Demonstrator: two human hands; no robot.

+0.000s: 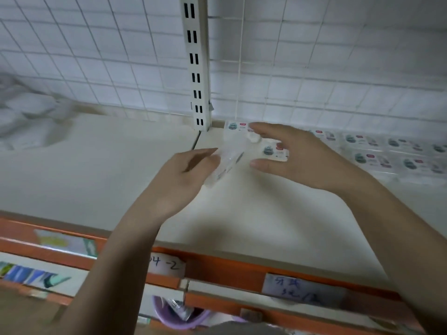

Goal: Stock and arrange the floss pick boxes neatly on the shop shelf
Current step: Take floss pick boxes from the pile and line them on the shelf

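Observation:
On the cream shelf board (242, 213), a clear floss pick box (227, 155) lies at an angle beside the white upright. My left hand (183, 175) touches its left side with straight fingers. My right hand (297, 155) hovers spread over two more boxes, one at the back corner (235, 126) and one nearer (273, 151); its thumb sits by the nearer box, and I cannot tell whether the fingers touch. A row of flat floss pick boxes (387, 153) runs along the back right of the shelf.
A slotted white upright (197, 68) splits the wire grid back panel. Blurred white packs (26, 117) sit at the far left. An orange shelf edge (217, 264) carries handwritten labels. Below it is a purple basket (174, 315).

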